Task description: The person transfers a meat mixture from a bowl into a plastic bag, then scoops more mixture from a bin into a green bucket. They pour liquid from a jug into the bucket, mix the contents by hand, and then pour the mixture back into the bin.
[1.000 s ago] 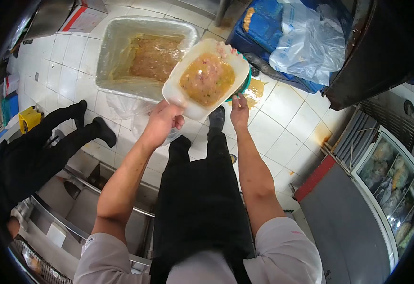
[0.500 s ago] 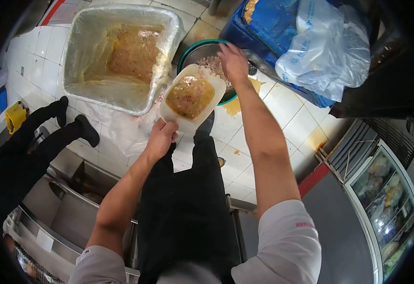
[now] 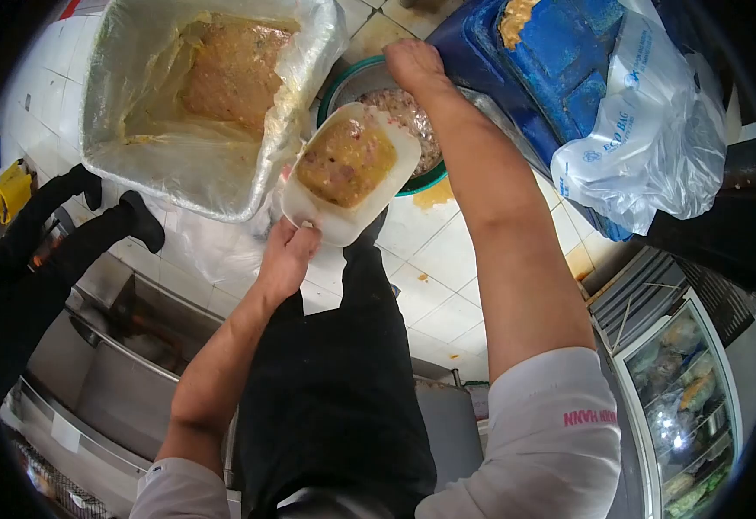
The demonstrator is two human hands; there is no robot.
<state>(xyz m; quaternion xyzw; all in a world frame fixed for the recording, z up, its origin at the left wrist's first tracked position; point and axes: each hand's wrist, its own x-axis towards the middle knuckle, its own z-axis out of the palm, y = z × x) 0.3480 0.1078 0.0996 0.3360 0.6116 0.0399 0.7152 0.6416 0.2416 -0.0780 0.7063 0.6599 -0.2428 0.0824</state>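
Observation:
My left hand (image 3: pixel 289 259) is closed on the near corner of a white plastic container (image 3: pixel 356 227). Yellowish, chunky liquid (image 3: pixel 343 164) lies inside it. The container overlaps the near side of a round basin with a green rim (image 3: pixel 336 85), which holds pinkish minced-looking pieces (image 3: pixel 413 117). At that basin's far edge, my right hand (image 3: pixel 414 63) is closed on the rim, its fingertips partly hidden. To the left stands a large tub lined with clear plastic (image 3: pixel 244 195), with a pale pinkish-brown mixture (image 3: pixel 233 78) at its bottom.
A blue plastic container (image 3: pixel 568 78) with a plastic bag (image 3: pixel 646 130) over it stands at the right. Another person's dark-clothed legs (image 3: pixel 45 212) are at the left. A stainless steel sink (image 3: pixel 127 372) and a glass-front fridge (image 3: pixel 685 389) flank me on the tiled floor (image 3: pixel 434 303).
My right hand has moved from spread fingers over the basin to a closed grip at its far rim. The white container stays in my left hand, slightly more tilted. The camera view has shifted.

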